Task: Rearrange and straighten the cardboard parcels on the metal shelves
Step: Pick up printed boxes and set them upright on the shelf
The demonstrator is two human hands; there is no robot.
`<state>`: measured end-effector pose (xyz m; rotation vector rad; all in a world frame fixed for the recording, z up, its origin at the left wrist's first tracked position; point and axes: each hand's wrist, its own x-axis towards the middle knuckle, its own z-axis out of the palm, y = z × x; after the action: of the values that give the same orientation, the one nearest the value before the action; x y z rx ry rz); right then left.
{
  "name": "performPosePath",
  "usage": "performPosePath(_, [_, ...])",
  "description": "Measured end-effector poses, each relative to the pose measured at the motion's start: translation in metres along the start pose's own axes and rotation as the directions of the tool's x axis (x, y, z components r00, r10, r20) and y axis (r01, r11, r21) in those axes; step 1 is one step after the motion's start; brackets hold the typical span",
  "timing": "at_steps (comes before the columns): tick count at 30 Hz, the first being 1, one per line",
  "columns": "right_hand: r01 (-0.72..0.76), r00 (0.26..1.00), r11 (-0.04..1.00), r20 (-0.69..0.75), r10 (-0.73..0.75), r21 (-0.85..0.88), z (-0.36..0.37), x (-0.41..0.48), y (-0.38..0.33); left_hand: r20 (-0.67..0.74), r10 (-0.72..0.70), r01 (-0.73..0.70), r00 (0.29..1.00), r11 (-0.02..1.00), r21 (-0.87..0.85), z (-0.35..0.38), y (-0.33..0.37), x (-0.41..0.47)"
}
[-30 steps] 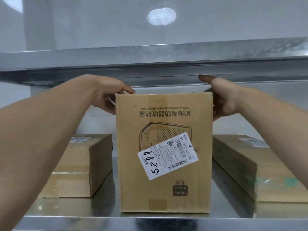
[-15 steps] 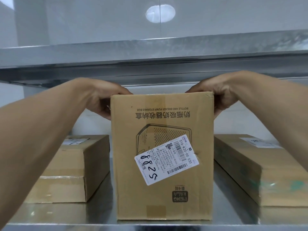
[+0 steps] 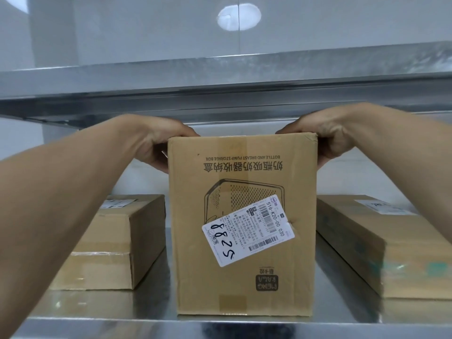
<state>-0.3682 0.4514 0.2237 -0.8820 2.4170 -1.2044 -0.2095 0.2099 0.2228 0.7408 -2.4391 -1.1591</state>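
A tall cardboard parcel (image 3: 242, 277) stands upright at the middle of the metal shelf (image 3: 102, 307), its print upside down and a white label marked 8825 stuck askew on its front. My left hand (image 3: 156, 143) grips the parcel's upper left corner, thumb over the top edge. At the upper right corner my right hand (image 3: 325, 140) grips it the same way. The fingers of both hands are hidden behind the parcel's sides.
A low flat parcel (image 3: 115, 243) lies to the left and another low parcel (image 3: 381, 250) to the right, each with a narrow gap to the tall one. The upper shelf (image 3: 220, 94) hangs just above my hands. The shelf's front lip (image 3: 220, 327) runs below.
My right hand came down from beside the parcel onto its upper right corner and took hold. The left hand kept its grip. The parcel now sits slightly closer and squarer.
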Motion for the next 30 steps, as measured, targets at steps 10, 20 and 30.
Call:
performPosePath(10, [0.046, 0.995, 0.994, -0.091, -0.037, 0.103, 0.004, -0.019, 0.002, -0.04, 0.098, -0.1, 0.994, 0.994, -0.043, -0.001, -0.006, -0.021])
performPosePath(20, [0.154, 0.95, 0.983, -0.29, -0.118, 0.104, 0.015, -0.027, 0.013, -0.155, 0.186, -0.204, 0.97, 0.972, -0.114, 0.011, -0.018, -0.017])
performPosePath(30, [0.324, 0.913, 0.918, -0.33, -0.24, 0.228, 0.033, -0.028, 0.05, -0.303, 0.379, -0.428, 0.874, 0.897, -0.113, 0.044, -0.042, -0.029])
